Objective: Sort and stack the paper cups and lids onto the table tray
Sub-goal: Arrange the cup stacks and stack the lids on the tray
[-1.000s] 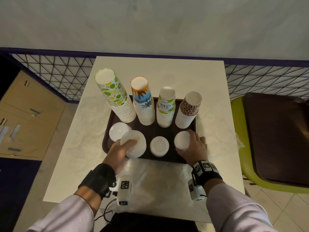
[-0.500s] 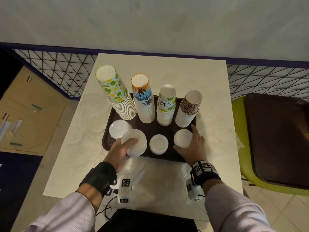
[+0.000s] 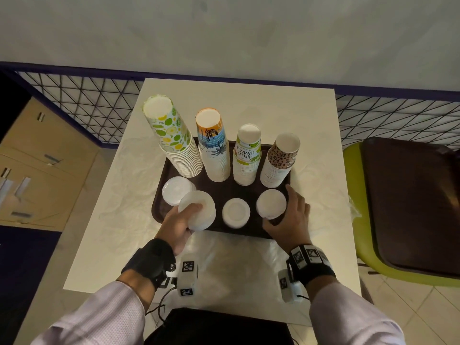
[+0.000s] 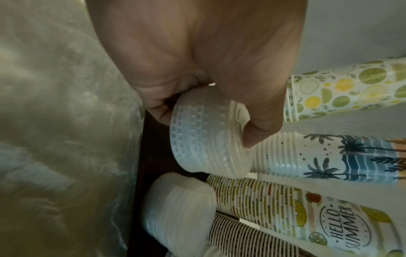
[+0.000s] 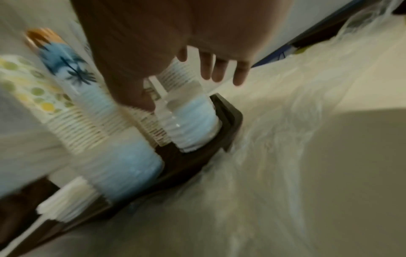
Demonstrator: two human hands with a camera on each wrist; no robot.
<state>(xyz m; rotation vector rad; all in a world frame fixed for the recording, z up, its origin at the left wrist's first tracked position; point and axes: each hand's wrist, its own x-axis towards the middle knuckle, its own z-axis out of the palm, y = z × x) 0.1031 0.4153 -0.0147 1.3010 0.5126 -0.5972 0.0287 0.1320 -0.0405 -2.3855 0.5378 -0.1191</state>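
A dark brown tray point(image 3: 219, 190) on the white table carries four upside-down cup stacks: citrus point(image 3: 174, 143), palm-tree point(image 3: 214, 150), "Hello Summer" point(image 3: 247, 155) and leopard-print point(image 3: 281, 158). In front of them stand white lid stacks. My left hand point(image 3: 185, 220) grips the second lid stack point(image 3: 199, 207), thumb on top, as the left wrist view shows: hand point(image 4: 219, 69), lids point(image 4: 208, 139). My right hand point(image 3: 288, 215) hovers with spread fingers beside the rightmost lid stack point(image 3: 271, 204) and holds nothing; the blurred right wrist view shows the straight fingers point(image 5: 219, 69) above that stack point(image 5: 191, 125).
Two more lid stacks sit on the tray, far left point(image 3: 176, 190) and middle point(image 3: 236, 212). Crinkled clear plastic point(image 3: 236, 265) lies on the table's near part. A green chair with a brown seat point(image 3: 410, 207) stands at the right; a wire-mesh railing point(image 3: 87, 108) runs behind.
My right hand has let go of the rightmost lid stack, its fingers spreading and drawing back. My left hand keeps its grip on the second lid stack.
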